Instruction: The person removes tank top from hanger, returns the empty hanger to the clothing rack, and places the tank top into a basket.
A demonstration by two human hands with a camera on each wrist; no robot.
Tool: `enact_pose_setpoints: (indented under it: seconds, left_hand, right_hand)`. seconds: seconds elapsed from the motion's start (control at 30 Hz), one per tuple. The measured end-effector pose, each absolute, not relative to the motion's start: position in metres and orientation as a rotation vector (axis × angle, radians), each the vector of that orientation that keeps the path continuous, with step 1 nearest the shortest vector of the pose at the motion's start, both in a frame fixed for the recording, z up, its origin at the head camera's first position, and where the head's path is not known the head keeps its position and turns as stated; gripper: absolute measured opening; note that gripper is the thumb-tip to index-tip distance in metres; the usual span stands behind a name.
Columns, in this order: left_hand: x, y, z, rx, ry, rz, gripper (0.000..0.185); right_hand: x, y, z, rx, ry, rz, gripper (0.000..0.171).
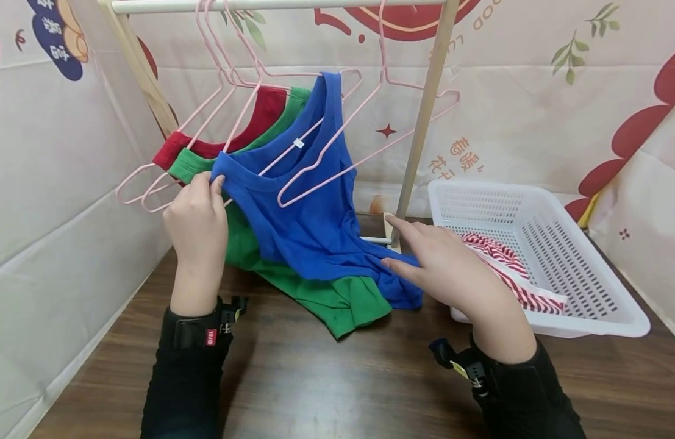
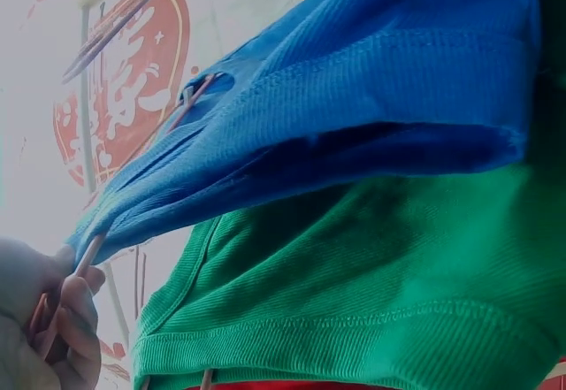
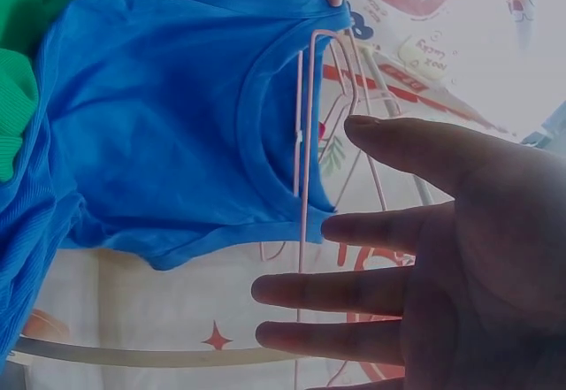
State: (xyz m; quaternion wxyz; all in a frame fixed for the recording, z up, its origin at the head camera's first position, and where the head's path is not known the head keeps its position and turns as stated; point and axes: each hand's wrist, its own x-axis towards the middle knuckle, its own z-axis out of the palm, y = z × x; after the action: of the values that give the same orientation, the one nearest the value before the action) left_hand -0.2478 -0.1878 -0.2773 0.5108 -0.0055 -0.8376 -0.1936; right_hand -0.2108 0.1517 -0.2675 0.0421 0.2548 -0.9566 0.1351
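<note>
The left hand [image 1: 197, 222] is pinching the shoulder strap of the blue tank top [image 1: 310, 213], thumb and fingers [image 2: 75, 315] clamped on the fabric right where the pink hanger [image 1: 315, 152] pokes out of it. That top is half on the hanger, hanging from the wooden rack [image 1: 425, 116] near the back edge of the table [image 1: 326, 378], with its bottom hem draped down onto the tabletop. The right hand [image 1: 447, 268] is flat with fingers [image 3: 389, 231] spread and straight, not gripping anything, fingertips resting on the lower corner of the blue top. Behind the blue one there's a green top [image 1: 315, 292] and a red top [image 1: 249, 122], each on its own pink hanger on the same rail, the green one also spilling onto the table. Over toward the right edge of the table sits a white plastic basket [image 1: 578, 268] with a red-and-white striped garment [image 1: 507, 268] in it, just beside the right hand.
</note>
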Motion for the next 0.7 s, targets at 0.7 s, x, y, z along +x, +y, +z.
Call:
enact_pose_setpoints:
  seconds: [0.7]
  left_hand:
    - [-0.233, -0.201, -0.265, -0.084, -1.941, -0.512, 0.040]
  right_hand:
    - [-0.210, 0.156, -0.266, 0.741, -2.883, 0.411, 0.069]
